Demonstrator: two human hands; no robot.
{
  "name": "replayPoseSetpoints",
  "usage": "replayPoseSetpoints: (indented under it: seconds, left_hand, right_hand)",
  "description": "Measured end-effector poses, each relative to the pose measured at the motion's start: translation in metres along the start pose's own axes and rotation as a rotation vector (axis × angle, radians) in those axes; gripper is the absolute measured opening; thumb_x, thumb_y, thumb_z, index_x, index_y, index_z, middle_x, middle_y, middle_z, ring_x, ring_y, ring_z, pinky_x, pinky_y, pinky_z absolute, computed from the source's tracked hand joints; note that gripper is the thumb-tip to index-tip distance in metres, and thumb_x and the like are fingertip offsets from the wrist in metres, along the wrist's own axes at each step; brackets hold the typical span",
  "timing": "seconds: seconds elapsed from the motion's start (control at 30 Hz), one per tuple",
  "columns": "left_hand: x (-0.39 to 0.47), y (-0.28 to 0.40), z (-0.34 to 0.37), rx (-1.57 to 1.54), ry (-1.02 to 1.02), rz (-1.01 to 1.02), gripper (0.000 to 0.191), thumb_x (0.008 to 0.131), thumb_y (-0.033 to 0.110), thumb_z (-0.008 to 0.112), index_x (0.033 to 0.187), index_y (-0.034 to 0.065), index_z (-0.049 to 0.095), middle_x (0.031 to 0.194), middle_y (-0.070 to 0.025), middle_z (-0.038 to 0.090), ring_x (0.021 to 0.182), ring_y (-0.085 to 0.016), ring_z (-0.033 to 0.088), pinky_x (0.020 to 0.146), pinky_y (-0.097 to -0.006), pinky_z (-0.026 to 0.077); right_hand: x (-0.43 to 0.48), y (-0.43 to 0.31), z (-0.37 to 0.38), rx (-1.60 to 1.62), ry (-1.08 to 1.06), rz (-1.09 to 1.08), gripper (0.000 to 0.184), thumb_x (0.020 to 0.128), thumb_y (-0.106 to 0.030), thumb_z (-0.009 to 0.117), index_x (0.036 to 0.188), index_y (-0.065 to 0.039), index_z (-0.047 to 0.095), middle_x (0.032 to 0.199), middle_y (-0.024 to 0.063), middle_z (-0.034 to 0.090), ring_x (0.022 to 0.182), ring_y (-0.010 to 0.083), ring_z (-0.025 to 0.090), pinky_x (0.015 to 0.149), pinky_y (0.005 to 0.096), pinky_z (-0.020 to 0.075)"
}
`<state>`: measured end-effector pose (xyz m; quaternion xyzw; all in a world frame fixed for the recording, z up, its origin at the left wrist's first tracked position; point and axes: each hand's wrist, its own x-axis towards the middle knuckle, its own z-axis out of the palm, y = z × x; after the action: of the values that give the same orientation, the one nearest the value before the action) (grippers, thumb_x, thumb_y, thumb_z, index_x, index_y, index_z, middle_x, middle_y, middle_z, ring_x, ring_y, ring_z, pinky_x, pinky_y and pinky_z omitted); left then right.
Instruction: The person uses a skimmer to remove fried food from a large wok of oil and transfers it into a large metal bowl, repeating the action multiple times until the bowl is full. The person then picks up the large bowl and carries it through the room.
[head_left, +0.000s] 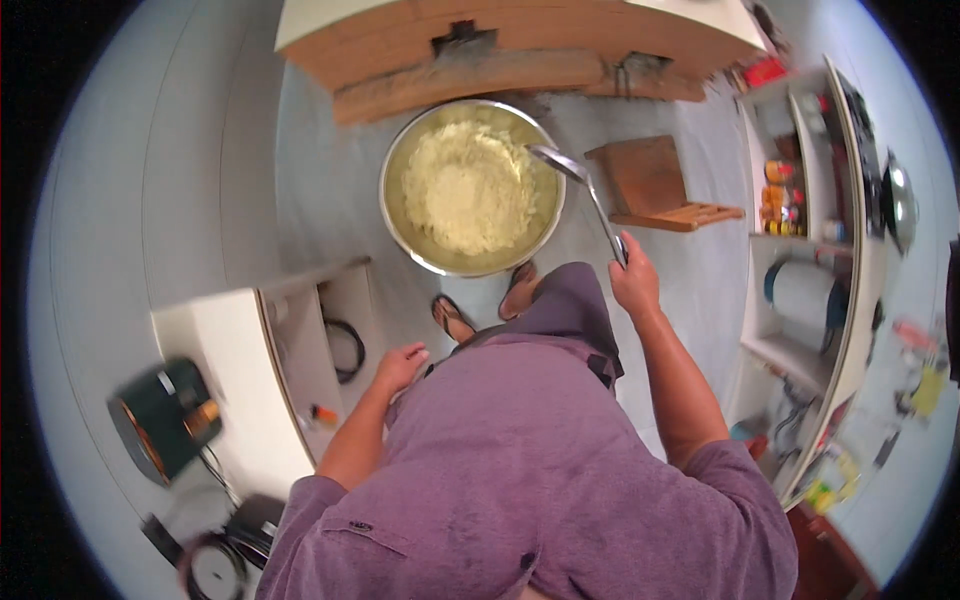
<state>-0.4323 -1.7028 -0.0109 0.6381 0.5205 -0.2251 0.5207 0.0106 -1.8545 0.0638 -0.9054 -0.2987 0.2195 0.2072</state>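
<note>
My right hand (636, 277) is closed around the handle of a metal ladle (596, 196). The ladle's bowl reaches over the right rim of a large round metal basin (391, 225). A pale yellow, crumbly mass (472, 191), which looks like dough or mash, lies in the basin. Whether the ladle touches it, I cannot tell. Beside my left hip hangs my left hand (401, 366), loosely curled, with nothing visible in it.
A small wooden chair (652, 180) is right of the basin, and a brick stove base (517, 56) lies beyond it. Shelves (799, 349) with bottles line the right side. At left, a dark green appliance (169, 416) sits on a white cabinet (214, 322).
</note>
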Motion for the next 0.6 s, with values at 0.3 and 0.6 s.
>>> replayPoseSetpoints:
  seconds: [0.3,0.6]
  left_hand:
    - [-0.04,-0.023,0.098,-0.233,0.123,-0.404,0.045,0.088,0.038,0.061,0.118,0.0048,0.063,0.11,-0.0136,0.068,0.101,-0.022,0.064,0.089,-0.0327,0.048]
    - [0.129,0.069,0.191,-0.32,0.182,-0.412,0.043,0.088,0.038,0.061,0.12,0.0101,0.063,0.111,-0.0131,0.067,0.102,-0.023,0.063,0.089,-0.0331,0.048]
  right_hand:
    - [0.113,0.057,0.043,-0.21,-0.307,0.076,0.044,0.079,-0.018,0.058,0.121,-0.004,0.056,0.109,0.0224,0.064,0.103,0.04,0.059,0.089,0.0441,0.047]
    - [0.315,0.156,0.195,-0.379,-0.578,0.059,0.03,0.079,-0.02,0.059,0.102,0.001,0.06,0.107,0.026,0.063,0.103,0.0402,0.06,0.087,0.0448,0.0484]
